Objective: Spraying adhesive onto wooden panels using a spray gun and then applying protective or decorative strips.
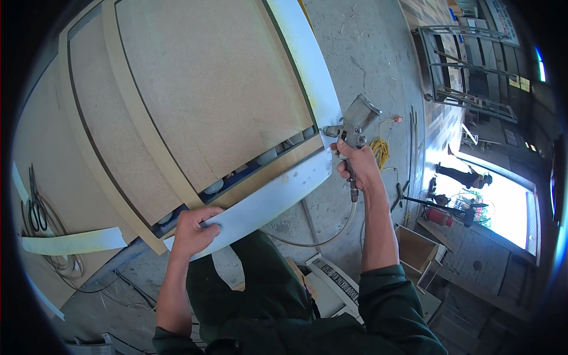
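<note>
Dark green clothing (pixel 393 307) nearest; left fingers (pixel 209 232) pinch a white strip (pixel 266 201) along the near edge of a wooden frame (pixel 269 173); right fingers (pixel 344 148) wrap a spray gun (pixel 355 137), open concrete floor (pixel 378 59) rightward.

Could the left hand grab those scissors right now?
Probably, with a stretch: the scissors lie uncovered on the tan board off to the left. But the left hand is gripping a white strip, so it would likely have to let go first.
</note>
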Tool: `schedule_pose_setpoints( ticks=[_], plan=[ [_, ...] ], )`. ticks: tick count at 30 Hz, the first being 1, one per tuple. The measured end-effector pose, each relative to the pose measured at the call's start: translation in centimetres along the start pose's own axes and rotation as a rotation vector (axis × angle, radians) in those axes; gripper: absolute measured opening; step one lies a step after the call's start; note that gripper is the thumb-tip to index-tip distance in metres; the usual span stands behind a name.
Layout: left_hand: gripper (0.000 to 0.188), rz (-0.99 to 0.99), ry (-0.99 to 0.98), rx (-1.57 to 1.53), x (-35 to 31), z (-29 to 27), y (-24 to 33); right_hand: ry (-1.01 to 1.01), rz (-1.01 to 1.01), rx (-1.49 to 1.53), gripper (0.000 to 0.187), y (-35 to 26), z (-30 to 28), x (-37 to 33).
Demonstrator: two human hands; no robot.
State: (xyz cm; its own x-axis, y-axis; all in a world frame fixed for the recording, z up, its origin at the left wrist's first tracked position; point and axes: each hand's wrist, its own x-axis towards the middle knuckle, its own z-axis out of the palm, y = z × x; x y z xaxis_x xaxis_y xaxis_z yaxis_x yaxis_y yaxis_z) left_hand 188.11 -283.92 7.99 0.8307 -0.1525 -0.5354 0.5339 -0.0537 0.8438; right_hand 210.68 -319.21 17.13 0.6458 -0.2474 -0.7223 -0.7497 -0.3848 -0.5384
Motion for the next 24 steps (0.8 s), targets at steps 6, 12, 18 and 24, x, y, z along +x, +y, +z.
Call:
schedule_pose_setpoints(
  ticks=[6,12,18,24],
  plan=[
    [0.040,0.018,0.066,0.024,0.3,0.2,-0.3,0.020,-0.001,-0.038,0.033,-0.3,0.4,-0.3],
    [0.043,-0.022,0.088,0.074,1.2,0.7,0.5,0.005,-0.030,-0.027,0.033,-0.4,0.4,-0.3],
    [0.039,-0.136,0.017,-0.144,1.4,0.3,-0.2,-0.002,-0.024,-0.044,0.032,-0.4,0.1,-0.3],
    [0.035,-0.252,-0.018,-0.496,1.3,0.1,-1.0,-0.012,-0.027,-0.051,0.029,-0.7,0.3,-0.3]
  ],
)
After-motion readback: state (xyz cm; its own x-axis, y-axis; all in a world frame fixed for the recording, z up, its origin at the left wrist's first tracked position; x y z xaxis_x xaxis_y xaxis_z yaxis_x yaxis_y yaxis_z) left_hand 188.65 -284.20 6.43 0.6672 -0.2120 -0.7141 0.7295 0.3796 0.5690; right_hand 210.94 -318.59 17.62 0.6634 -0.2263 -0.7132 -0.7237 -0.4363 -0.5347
